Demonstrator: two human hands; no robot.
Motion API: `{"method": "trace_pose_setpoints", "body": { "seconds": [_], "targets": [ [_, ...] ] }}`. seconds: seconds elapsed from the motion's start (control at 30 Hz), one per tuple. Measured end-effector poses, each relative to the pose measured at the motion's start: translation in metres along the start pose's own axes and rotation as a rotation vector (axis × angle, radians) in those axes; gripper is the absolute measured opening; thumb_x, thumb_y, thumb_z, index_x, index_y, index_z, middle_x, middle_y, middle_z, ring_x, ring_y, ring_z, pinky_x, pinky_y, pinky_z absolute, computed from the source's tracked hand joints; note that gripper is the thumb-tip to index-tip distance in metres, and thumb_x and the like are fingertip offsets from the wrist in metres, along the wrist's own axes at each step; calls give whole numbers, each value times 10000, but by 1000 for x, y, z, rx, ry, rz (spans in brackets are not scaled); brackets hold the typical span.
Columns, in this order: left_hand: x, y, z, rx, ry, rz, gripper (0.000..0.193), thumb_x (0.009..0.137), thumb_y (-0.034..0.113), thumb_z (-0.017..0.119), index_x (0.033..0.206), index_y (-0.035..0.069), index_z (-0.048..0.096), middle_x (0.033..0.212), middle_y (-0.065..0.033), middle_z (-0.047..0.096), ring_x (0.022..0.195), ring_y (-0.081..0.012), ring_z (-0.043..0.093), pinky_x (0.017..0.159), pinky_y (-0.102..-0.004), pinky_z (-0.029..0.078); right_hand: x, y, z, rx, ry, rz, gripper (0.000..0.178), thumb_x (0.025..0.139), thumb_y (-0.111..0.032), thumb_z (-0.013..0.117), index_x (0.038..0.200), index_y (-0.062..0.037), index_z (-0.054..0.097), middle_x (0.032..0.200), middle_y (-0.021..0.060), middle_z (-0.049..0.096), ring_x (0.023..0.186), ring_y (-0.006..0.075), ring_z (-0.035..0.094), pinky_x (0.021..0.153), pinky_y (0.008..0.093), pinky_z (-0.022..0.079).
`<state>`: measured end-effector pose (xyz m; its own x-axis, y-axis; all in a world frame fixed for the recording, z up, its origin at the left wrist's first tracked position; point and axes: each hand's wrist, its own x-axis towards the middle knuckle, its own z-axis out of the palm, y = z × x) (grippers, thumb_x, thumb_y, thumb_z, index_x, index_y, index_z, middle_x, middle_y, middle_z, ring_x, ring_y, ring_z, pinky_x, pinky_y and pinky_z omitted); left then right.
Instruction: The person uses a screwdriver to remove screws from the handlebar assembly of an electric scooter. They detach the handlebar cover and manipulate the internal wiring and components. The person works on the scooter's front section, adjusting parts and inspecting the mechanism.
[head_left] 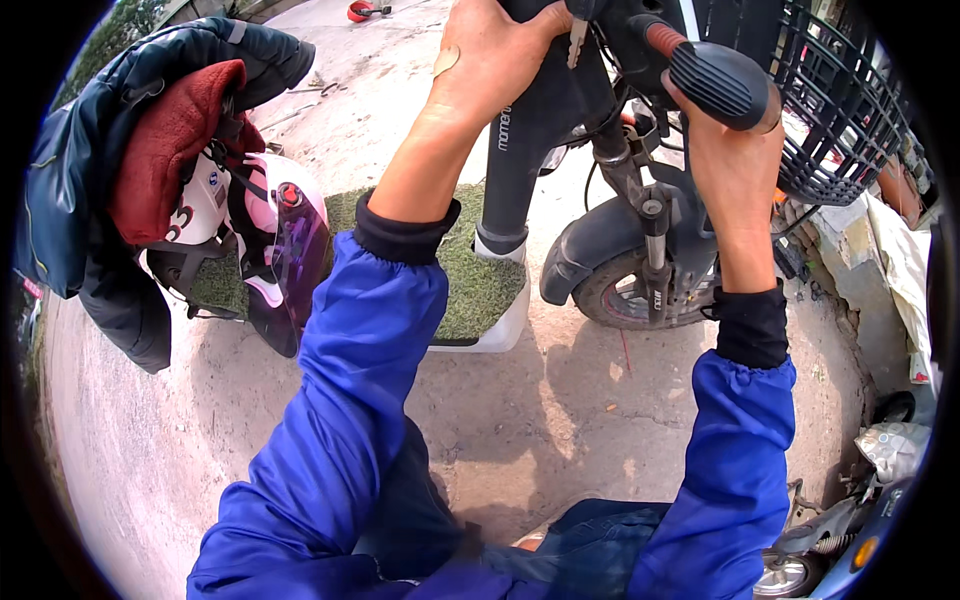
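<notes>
An electric scooter stands side-on before me, its dark steering column point(505, 170) rising from a floorboard point(480, 290) covered in green artificial turf. My left hand point(490, 65), a plaster near its wrist, lies against the column's top. Its thumb points toward a hanging key point(577, 42); the other fingers are cut off or hidden. Under the black ribbed handlebar grip point(722, 82) is my right hand point(735, 165), reaching into the front end beside the basket. Its fingertips are hidden behind the grip and front parts. Below are the front mudguard point(590, 240) and the front wheel point(615, 300).
A black wire basket point(840, 120) juts out at the right. White and pink helmets point(265, 200) hang at the left beside a dark jacket point(65, 190) with red lining. Another vehicle point(880, 530) stands at the lower right. A red object point(360, 11) lies on the far ground.
</notes>
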<state>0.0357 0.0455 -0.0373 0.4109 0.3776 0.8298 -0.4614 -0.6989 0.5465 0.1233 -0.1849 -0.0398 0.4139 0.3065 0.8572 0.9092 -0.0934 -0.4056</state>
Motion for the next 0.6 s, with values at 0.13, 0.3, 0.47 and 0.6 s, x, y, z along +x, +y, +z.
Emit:
{"method": "trace_pose_setpoints", "body": {
  "seconds": [0.13, 0.3, 0.47, 0.6],
  "targets": [
    [-3, 22, -25, -76, -53, -206, 720, 980, 289, 811, 1445, -162, 496, 1113, -185, 752, 1028, -227, 728, 904, -347, 589, 5, 11, -2, -109, 32, -31, 254, 919, -206, 872, 1110, -50, 810, 999, 61, 806, 928, 148, 745, 879, 312, 549],
    [-4, 25, -67, 325, -137, -187, 558, 991, 275, 794, 1318, -139, 612, 1032, -176, 781, 1004, -224, 743, 891, -361, 586, 1, 13, 6, -41, 40, 68, 247, 933, -249, 864, 1113, -83, 831, 1018, 36, 814, 969, 145, 749, 915, 312, 546],
    [-30, 0, -104, 664, -585, -342, 213, 978, 204, 784, 1055, 9, 754, 856, -72, 731, 744, -130, 675, 643, -281, 543, 3, 1, 0, -7, -29, 2, 260, 934, -273, 869, 1121, -97, 835, 1020, 26, 811, 957, 141, 733, 918, 313, 535],
    [-75, -36, -107, 623, -1111, -699, 146, 929, 65, 659, 969, -23, 769, 801, -90, 754, 716, -160, 716, 640, -316, 583, 2, 11, 0, -53, -2, 80, 277, 941, -303, 864, 1134, -105, 841, 997, 28, 801, 944, 136, 716, 903, 311, 526]
  ]
}}
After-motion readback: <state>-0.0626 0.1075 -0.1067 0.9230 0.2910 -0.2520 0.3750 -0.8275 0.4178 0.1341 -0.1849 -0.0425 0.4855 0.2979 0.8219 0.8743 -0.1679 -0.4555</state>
